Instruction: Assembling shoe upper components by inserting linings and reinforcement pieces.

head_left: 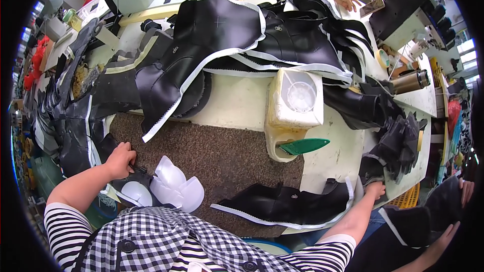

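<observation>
At the left edge of the brown textured mat, my left hand has its fingers closed on the edge of a black piece. White moulded plastic forms with petal-like lobes lie beside it. My right hand reaches to the right table edge, fingers bent round a dark grey cut piece; its fingertips are partly hidden. Between my arms lies a black leather-like panel with a white toothed edge, touched by neither hand.
A glue-stained white jug holds a green-handled tool. Black white-edged panels are heaped across the table. Dark cut pieces pile up right, others left. Another person's hand rests opposite; someone at lower right holds a black panel.
</observation>
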A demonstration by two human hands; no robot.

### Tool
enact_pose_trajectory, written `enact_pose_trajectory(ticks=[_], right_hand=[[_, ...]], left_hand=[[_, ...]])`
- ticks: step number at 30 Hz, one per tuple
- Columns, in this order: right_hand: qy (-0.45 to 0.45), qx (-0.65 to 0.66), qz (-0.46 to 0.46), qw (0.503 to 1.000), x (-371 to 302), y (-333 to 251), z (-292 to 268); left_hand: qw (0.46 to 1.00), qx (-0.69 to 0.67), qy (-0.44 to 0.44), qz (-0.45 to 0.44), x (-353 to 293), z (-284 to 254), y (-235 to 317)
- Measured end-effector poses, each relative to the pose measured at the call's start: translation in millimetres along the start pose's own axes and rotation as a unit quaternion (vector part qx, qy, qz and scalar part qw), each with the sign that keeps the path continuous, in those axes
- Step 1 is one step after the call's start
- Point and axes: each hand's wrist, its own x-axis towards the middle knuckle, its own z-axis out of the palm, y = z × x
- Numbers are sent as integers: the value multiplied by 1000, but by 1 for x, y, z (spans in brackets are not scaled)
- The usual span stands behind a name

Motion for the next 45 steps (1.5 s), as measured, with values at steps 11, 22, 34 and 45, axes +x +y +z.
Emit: enact_pose_trajectory(ticks=[11, 22, 34, 45], right_hand=[[206, 342, -281, 873, -15, -39, -28], [237, 716, -463, 466, -242, -124, -213], [-311, 715, -388, 492, -591, -26, -236], [-340, 537, -465, 616, -716, 3, -184]], left_hand=[[1000, 7, 0, -13, -3, 3, 0], [998, -22, 44, 25, -10, 8, -11], [966, -75, 166, 183, -10, 33, -47], [930, -187, 152, 278, 1, 37, -76]])
